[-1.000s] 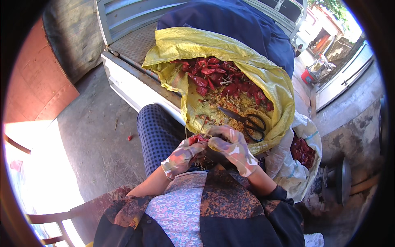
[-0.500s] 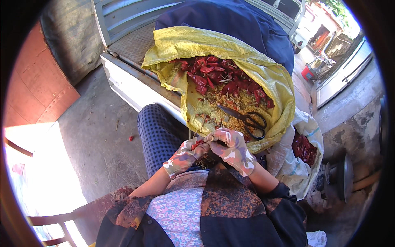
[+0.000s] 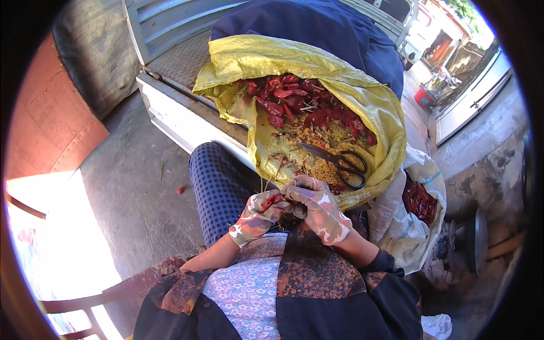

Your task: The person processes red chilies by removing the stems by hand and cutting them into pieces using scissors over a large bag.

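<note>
In patterned gloves, my two hands meet above my lap, at the near edge of a yellow woven sack (image 3: 385, 113). My left hand (image 3: 253, 220) is closed round a red dried chili (image 3: 272, 202). The fingertips of my right hand (image 3: 318, 208) are pinched together right beside that chili; what they grip is too small to make out. Inside the open sack lie a heap of dried red chilies (image 3: 292, 93) and a spread of yellow seeds (image 3: 317, 139) with bits of stem. Black-handled scissors (image 3: 338, 163) rest on the seeds, just beyond my right hand.
A white sack (image 3: 391, 226) holding dark red chilies (image 3: 419, 201) stands to the right. The yellow sack lies on a white truck bed (image 3: 170, 119), before a dark blue cloth (image 3: 317, 34). One red scrap (image 3: 181, 190) is on the concrete floor. A wooden chair (image 3: 79, 303) is at lower left.
My right hand has shifted slightly down and its fingers have turned a little. More of the red chili shows in my left hand. The scissors and sacks stay put.
</note>
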The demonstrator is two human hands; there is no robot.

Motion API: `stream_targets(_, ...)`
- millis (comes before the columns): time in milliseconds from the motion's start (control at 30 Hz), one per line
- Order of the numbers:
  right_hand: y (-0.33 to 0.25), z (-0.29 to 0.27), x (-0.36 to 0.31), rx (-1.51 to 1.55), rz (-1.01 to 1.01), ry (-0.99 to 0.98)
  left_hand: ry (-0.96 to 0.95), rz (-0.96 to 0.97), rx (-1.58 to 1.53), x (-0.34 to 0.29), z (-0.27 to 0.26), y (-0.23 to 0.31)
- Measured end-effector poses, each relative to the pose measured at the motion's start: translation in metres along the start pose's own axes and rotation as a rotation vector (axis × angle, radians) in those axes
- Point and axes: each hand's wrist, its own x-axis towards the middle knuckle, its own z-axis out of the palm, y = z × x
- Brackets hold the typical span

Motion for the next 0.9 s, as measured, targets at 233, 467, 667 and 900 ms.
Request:
stream_targets(233, 0.004, -0.010, 0.003, 0.189, 0.191, -0.057, 0.040, 0.070, -0.055, -0.005, -0.004, -0.014)
stream_targets(467, 0.006, -0.013, 0.012, 0.093, 0.114, 0.022, 0.183, -0.064, 0.085, 0.000, 0.024, 0.010)
stream_targets(667, -0.002, -0.012, 0.010, -0.358, -0.123, -0.016, 0.032, -0.092, -0.107, 0.002, 0.015, 0.004)
stream_targets(900, -0.002, -0.009, 0.005, -0.468, -0.142, -0.003, 0.074, -0.278, -0.167, 0.002, 0.025, 0.019)
